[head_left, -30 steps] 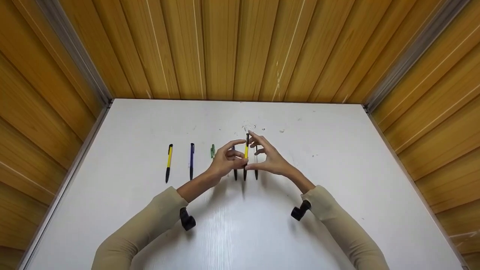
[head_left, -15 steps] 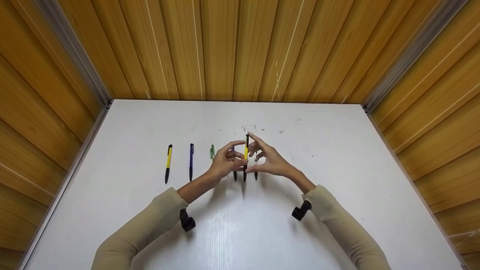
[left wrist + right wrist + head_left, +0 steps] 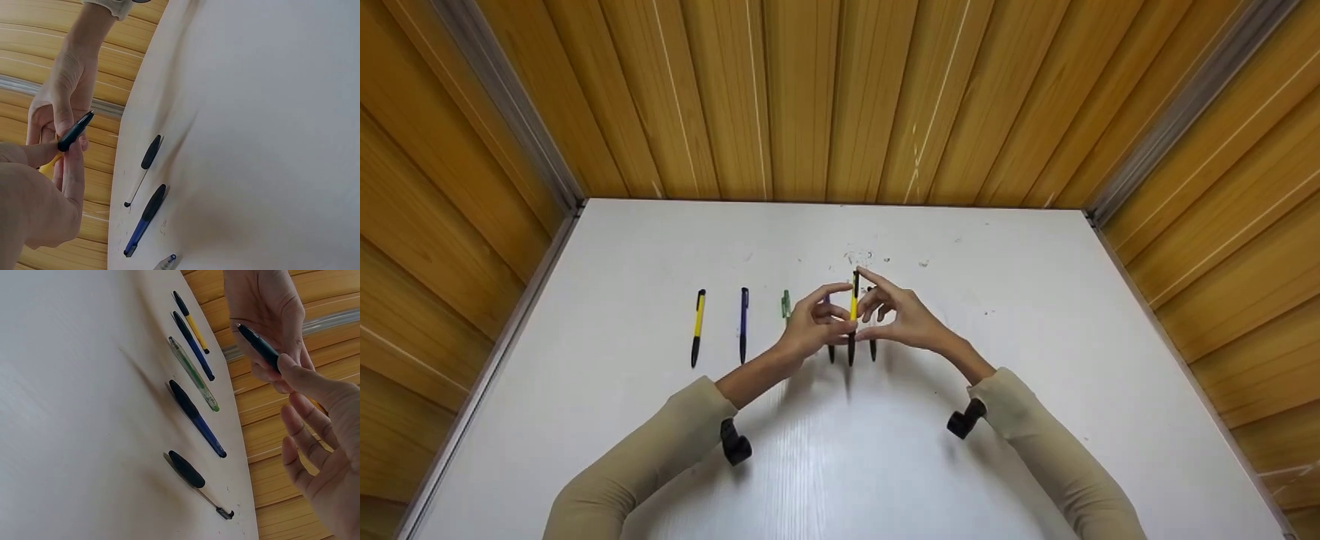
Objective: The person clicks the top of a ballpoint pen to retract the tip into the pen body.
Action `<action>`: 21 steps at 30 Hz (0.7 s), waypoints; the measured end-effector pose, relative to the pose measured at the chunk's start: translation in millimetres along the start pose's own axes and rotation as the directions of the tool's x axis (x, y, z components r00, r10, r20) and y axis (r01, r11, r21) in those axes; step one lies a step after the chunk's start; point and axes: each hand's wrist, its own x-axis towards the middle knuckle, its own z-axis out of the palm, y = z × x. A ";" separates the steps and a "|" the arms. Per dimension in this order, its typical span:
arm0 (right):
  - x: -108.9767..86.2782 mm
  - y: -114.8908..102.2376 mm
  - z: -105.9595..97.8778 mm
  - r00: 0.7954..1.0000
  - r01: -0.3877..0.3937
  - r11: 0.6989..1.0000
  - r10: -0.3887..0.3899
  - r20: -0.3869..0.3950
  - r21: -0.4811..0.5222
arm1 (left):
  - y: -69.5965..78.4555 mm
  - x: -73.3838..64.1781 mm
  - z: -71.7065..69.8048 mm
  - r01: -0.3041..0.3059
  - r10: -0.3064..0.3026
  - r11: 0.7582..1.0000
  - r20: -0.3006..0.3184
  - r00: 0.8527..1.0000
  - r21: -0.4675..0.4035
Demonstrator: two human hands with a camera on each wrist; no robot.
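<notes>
A yellow ballpoint pen (image 3: 853, 307) with a black grip and black top stands nearly upright between both hands, above the table. My left hand (image 3: 808, 327) pinches its barrel between thumb and fingers. The index fingertip of my right hand (image 3: 913, 321) rests on the pen's top end, and the right thumb touches the black grip in the right wrist view. The remaining right fingers are bent beside the barrel. At the tip of the held pen (image 3: 259, 343) a small point shows. Behind the hands lie a blue pen (image 3: 197, 419) and a clear-barrelled pen with black grip (image 3: 187, 469).
Left of the hands, a yellow pen (image 3: 699, 324), another blue pen (image 3: 744, 322) and a green clear pen (image 3: 786, 304) lie in a spaced row on the white table (image 3: 1020, 300). Wood-patterned walls (image 3: 795, 97) enclose the table's back and sides. Dark marks dot the tabletop's far part.
The right fingers have bent a little more beside the pen, and the right hand has shifted very slightly. The left hand keeps its pinch; the pens on the table have not moved.
</notes>
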 end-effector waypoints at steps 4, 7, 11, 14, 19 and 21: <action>1.2 -2.8 -0.5 1.000 -0.002 1.000 0.002 0.002 -0.003 | 0.0 -0.3 -0.3 -0.003 0.003 1.000 0.001 1.000 -0.006; 2.2 2.6 -0.1 1.000 -0.009 1.000 0.009 0.002 0.022 | 0.3 -0.8 -0.2 -0.011 0.011 1.000 0.004 1.000 0.004; 4.0 23.5 2.1 1.000 -0.012 0.997 0.012 -0.001 0.076 | -0.1 -1.3 0.1 -0.018 0.018 1.000 0.000 1.000 0.019; 5.0 32.6 3.1 1.000 -0.008 0.994 0.008 -0.003 0.109 | 0.4 -1.2 0.5 -0.018 0.018 1.000 -0.004 1.000 0.009; 5.3 31.2 3.4 1.000 0.004 0.995 -0.005 0.003 0.104 | 1.5 -1.2 0.9 -0.006 0.006 1.000 -0.019 1.000 0.004; 5.4 31.0 3.8 1.000 0.001 0.996 -0.002 0.006 0.091 | 1.0 -1.3 0.9 0.004 -0.004 1.000 -0.028 1.000 0.014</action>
